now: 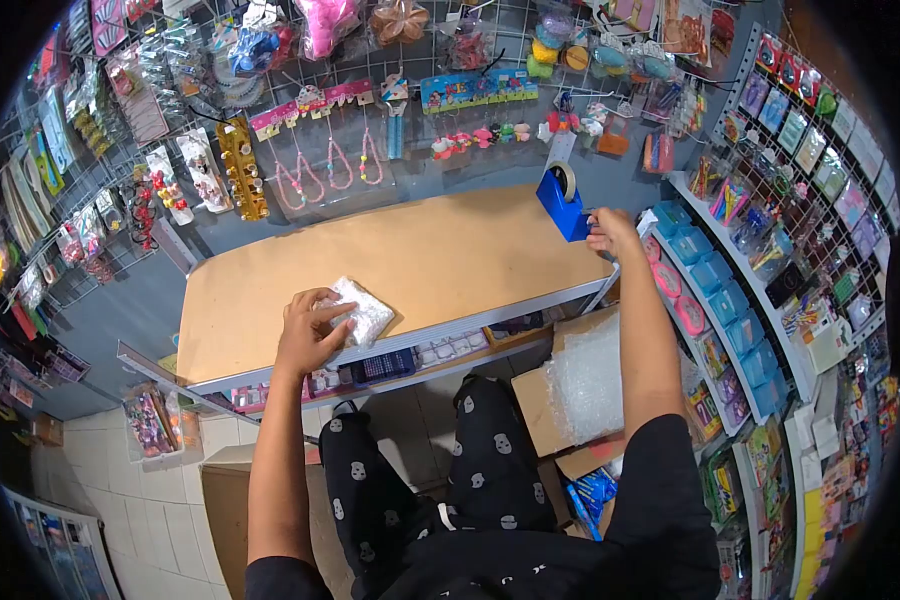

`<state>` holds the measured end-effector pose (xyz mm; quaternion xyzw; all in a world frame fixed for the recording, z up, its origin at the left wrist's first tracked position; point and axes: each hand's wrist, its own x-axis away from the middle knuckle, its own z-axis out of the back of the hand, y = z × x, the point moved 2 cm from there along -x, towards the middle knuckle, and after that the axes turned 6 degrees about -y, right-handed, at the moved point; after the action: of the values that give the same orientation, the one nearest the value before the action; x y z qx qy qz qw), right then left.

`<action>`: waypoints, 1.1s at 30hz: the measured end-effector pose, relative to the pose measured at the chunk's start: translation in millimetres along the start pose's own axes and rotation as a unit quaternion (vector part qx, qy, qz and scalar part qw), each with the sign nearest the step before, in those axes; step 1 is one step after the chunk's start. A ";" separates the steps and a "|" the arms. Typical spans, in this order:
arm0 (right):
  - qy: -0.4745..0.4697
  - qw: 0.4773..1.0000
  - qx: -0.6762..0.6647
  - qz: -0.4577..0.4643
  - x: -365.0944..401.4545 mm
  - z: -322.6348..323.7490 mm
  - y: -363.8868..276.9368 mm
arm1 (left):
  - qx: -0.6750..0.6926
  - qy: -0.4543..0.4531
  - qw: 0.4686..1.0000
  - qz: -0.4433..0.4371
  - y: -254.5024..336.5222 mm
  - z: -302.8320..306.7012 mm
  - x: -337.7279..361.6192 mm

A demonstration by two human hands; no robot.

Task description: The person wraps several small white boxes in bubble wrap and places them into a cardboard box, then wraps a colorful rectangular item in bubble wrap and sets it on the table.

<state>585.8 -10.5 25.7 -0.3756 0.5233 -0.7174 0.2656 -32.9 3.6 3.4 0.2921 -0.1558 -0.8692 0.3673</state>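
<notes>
A small packet wrapped in bubble wrap [369, 312] lies near the front edge of the wooden tabletop [450, 240]. My left hand [315, 328] rests over its left side, fingers across the top, and holds it down. At the table's right end stands a blue tape dispenser [564, 207] with a roll of tape [562, 180] in it. My right hand [613, 235] is at the dispenser's near end, its fingers pinched together. Whatever is between those fingertips, perhaps a strip of tape, is too small to make out.
Below the table's right end, a sheet of bubble wrap [585, 385] lies on a cardboard box [537, 412]. Shelves with blue bins [712, 270] curve along the right. Hanging goods, including pink bead straps [340, 170], cover the wall grid behind. Another open carton [225, 515] stands at lower left.
</notes>
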 end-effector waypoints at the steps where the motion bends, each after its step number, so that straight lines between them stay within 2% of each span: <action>1: -0.001 0.999 -0.032 0.000 1.5 -2.5 5.8 | 0.000 0.001 1.000 0.000 -0.5 0.4 0.4; 6: 0.029 0.986 -0.166 0.002 8.1 -20.6 22.0 | 0.000 0.005 1.000 -0.002 -4.0 -1.5 1.1; 9: 0.014 0.981 -0.190 0.028 8.8 -21.1 32.6 | 0.003 0.005 1.000 -0.001 -4.1 -2.0 1.3; 12: 0.017 0.985 -0.156 0.069 -0.7 -18.4 41.8 | 0.000 0.001 1.000 0.000 -3.2 -0.3 0.8; 18: 0.061 0.987 0.003 0.150 -5.1 -17.1 44.5 | 0.004 0.003 1.000 0.002 -0.7 0.1 0.5; 21: 0.143 0.961 0.088 0.220 -5.7 -17.9 45.3 | 0.003 0.001 1.000 0.002 -1.3 0.9 0.8; 24: 0.153 0.946 0.176 0.223 -10.8 -14.0 45.0 | 0.011 -0.001 1.000 0.006 0.1 1.0 0.6; 30: 0.185 0.932 0.191 0.246 1.2 -17.5 39.7 | 0.003 -0.001 1.000 0.003 -0.9 0.8 0.5; 33: 0.201 0.912 0.242 0.262 8.2 -18.4 31.1 | -0.002 0.000 1.000 0.003 0.4 1.4 0.2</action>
<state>565.7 -16.4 -4.8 0.0033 0.4561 -0.7869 0.4157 -33.6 3.2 4.5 0.2907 -0.1555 -0.8685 0.3702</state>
